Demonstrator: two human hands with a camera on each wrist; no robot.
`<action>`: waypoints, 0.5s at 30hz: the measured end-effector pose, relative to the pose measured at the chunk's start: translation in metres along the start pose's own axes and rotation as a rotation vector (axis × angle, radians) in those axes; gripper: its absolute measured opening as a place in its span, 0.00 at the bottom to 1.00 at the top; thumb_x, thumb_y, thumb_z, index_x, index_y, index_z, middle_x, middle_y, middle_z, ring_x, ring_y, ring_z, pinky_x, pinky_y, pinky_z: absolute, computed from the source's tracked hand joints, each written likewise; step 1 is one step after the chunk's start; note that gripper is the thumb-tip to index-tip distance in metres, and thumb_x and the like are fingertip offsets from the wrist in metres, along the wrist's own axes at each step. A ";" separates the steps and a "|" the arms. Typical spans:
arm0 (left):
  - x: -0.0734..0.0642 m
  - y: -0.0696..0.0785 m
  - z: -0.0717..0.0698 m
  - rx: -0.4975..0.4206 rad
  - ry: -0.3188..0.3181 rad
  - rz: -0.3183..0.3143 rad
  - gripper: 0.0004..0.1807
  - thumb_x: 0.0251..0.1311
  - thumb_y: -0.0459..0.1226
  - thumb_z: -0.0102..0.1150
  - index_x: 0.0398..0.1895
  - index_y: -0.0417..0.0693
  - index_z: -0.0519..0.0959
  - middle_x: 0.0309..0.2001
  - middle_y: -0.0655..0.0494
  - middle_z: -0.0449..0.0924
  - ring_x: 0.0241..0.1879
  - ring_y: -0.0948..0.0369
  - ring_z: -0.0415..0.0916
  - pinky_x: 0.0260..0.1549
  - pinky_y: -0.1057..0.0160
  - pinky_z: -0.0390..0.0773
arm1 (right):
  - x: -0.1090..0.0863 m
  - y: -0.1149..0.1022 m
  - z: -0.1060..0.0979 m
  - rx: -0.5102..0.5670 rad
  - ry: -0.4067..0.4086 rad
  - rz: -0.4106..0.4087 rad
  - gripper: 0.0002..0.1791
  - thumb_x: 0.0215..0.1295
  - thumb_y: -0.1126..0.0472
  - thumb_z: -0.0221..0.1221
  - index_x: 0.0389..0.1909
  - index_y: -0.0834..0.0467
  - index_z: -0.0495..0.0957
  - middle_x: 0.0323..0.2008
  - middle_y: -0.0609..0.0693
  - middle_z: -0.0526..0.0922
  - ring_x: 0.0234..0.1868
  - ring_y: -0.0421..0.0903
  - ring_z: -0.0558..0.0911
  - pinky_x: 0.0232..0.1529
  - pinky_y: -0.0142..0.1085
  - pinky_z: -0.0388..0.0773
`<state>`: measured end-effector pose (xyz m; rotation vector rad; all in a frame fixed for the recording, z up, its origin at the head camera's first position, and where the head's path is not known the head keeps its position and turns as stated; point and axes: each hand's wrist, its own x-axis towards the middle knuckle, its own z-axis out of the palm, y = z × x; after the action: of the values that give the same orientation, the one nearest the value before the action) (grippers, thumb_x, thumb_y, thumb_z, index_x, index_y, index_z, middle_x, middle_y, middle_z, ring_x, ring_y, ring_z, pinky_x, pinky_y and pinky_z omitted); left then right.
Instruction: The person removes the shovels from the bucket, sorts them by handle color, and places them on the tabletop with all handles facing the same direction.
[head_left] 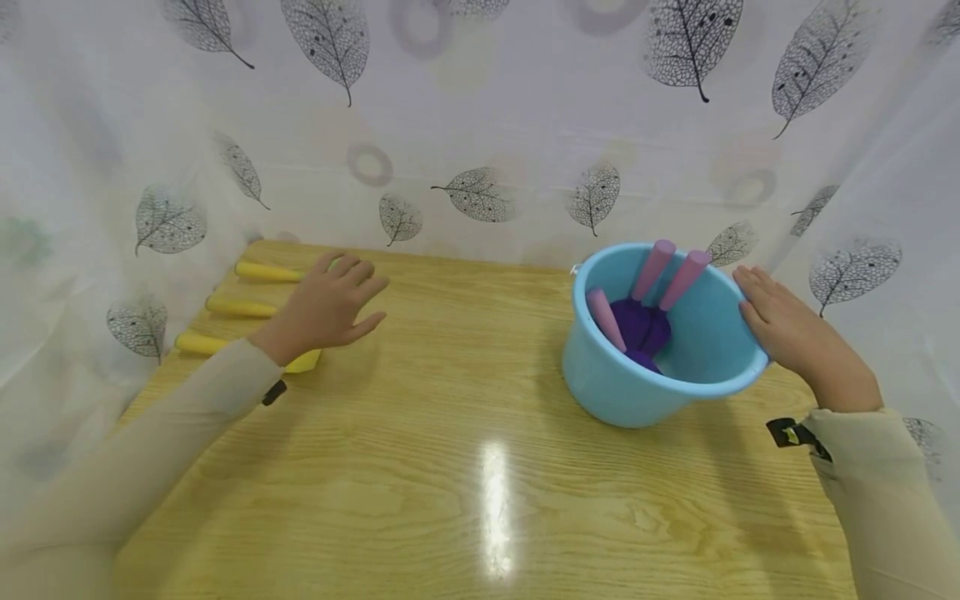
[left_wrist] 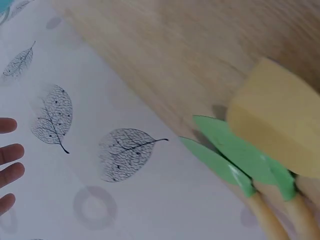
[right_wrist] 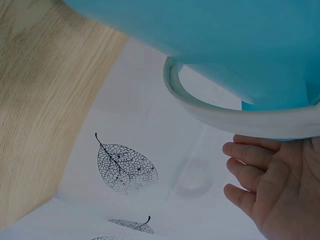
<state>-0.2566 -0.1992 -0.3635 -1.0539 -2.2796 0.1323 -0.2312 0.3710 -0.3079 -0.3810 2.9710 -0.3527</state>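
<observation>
My left hand hovers with fingers spread over toy garden tools with yellow handles at the table's left. Two of these tools have green blades in the left wrist view; a third has a broad yellow blade. With its fingers straight, my right hand touches the right rim of a light blue bucket. Inside the bucket stand three tools with pink handles and purple blades. The bucket's white carrying handle hangs beside the right fingers in the right wrist view.
A wooden table lies under everything, with a light reflection near its front. A white curtain with leaf prints borders the back and both sides, close behind the bucket and the yellow-handled tools.
</observation>
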 end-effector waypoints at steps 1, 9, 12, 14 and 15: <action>0.004 0.001 -0.001 -0.003 0.002 0.005 0.23 0.49 0.49 0.61 0.42 0.41 0.76 0.35 0.44 0.75 0.40 0.46 0.72 0.50 0.46 0.69 | 0.000 0.000 0.000 -0.001 -0.001 0.002 0.32 0.75 0.53 0.27 0.72 0.67 0.35 0.71 0.70 0.38 0.73 0.65 0.35 0.70 0.60 0.35; 0.032 0.008 -0.002 0.025 0.033 0.071 0.22 0.50 0.51 0.60 0.36 0.41 0.75 0.31 0.46 0.73 0.35 0.47 0.72 0.45 0.49 0.70 | 0.000 -0.001 0.000 -0.017 0.004 -0.003 0.32 0.75 0.54 0.28 0.71 0.68 0.35 0.71 0.71 0.39 0.73 0.66 0.36 0.70 0.61 0.36; 0.043 0.012 -0.002 0.025 0.043 0.093 0.22 0.50 0.51 0.59 0.36 0.40 0.75 0.31 0.46 0.73 0.34 0.48 0.71 0.44 0.50 0.70 | 0.000 -0.002 0.000 -0.021 0.007 -0.009 0.31 0.75 0.55 0.28 0.71 0.69 0.35 0.71 0.71 0.39 0.73 0.66 0.36 0.70 0.60 0.36; 0.049 0.015 -0.003 0.020 0.040 0.103 0.22 0.51 0.52 0.58 0.35 0.41 0.75 0.31 0.46 0.74 0.34 0.48 0.71 0.44 0.49 0.70 | 0.000 -0.002 0.000 -0.023 0.005 -0.007 0.31 0.75 0.54 0.27 0.71 0.69 0.35 0.71 0.71 0.39 0.73 0.66 0.36 0.70 0.60 0.35; 0.052 0.016 -0.004 0.018 0.035 0.107 0.22 0.52 0.52 0.58 0.36 0.41 0.75 0.32 0.46 0.74 0.35 0.48 0.71 0.45 0.49 0.70 | 0.000 -0.002 0.000 -0.023 0.004 -0.007 0.31 0.75 0.55 0.27 0.71 0.69 0.35 0.71 0.71 0.39 0.73 0.66 0.36 0.70 0.60 0.36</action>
<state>-0.2693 -0.1514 -0.3401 -1.1607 -2.1870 0.1758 -0.2312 0.3693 -0.3076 -0.3945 2.9813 -0.3202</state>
